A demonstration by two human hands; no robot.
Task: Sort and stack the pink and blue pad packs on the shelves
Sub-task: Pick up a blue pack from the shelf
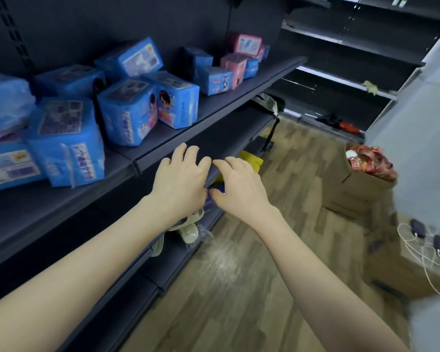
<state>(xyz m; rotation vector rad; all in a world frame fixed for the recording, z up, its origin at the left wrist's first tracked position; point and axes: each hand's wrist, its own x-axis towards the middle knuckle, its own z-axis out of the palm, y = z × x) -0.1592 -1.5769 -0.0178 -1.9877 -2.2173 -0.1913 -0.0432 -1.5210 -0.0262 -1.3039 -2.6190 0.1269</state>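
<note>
Several blue pad packs (127,111) lie jumbled on the left and middle of the dark shelf (214,107). Further right on the same shelf, two pink packs (233,66) stand among smaller blue ones (215,80), and another pink pack (247,44) sits behind them. My left hand (179,177) and my right hand (235,182) hover side by side at the shelf's front edge, fingers relaxed and slightly spread. Neither hand holds a pack. Below the hands, something blue and yellow on a lower shelf is mostly hidden.
Lower shelves hold a yellow item (252,160), a bag and shoes (188,231). A cardboard box of red snack packets (368,165) stands on the wood floor at right. Another box (404,270) carries phones and white cables. Dark shelving lines the back wall.
</note>
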